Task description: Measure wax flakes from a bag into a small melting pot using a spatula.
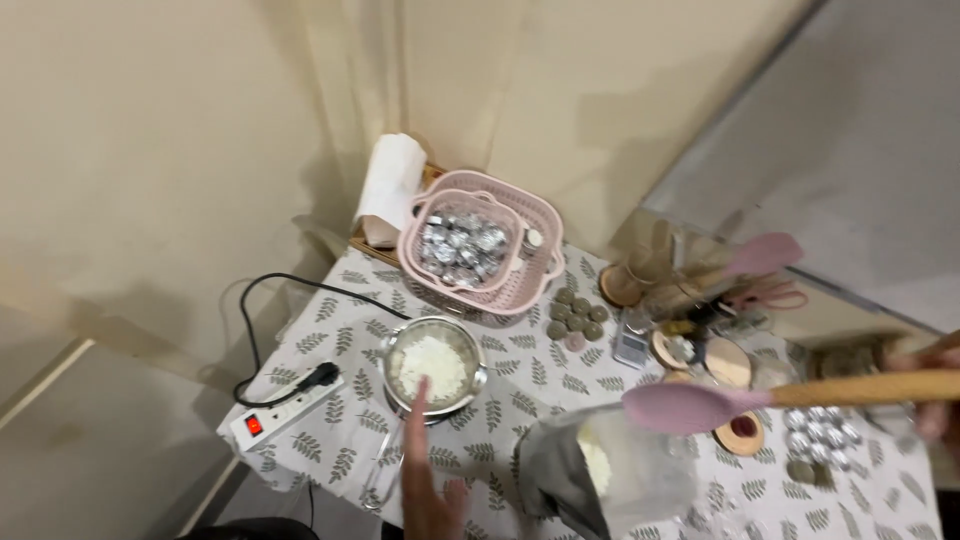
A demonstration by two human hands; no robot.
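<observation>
**Spatula raised over the wax bag, finger stretched to the pot**

While the right hand (pixel 935 385) shows only at the frame's right edge, its fingers are clenched around the wooden handle of a pink spatula (pixel 690 408), whose blade hangs above the open mouth of a grey bag (pixel 600 475) with pale flakes inside. The bag stands at the near edge of the desk (pixel 520 385), which wears a white cloth printed with grey leaves. From the bottom edge the left hand (pixel 432 495) comes up holding nothing, fingers released, one finger stretched out to the rim of a steel pot (pixel 433 368) filled with white flakes; whether it touches the rim I cannot tell. Left of the pot lies a white power strip (pixel 285 412) with a red switch and a black plug in it. Behind the pot sits a pink basket (pixel 488 245) heaped with small silver cups, a paper roll (pixel 390 185) just beside it. Round grey-green discs (pixel 577 315) lie between the basket and a cluster of jars and lids.
</observation>
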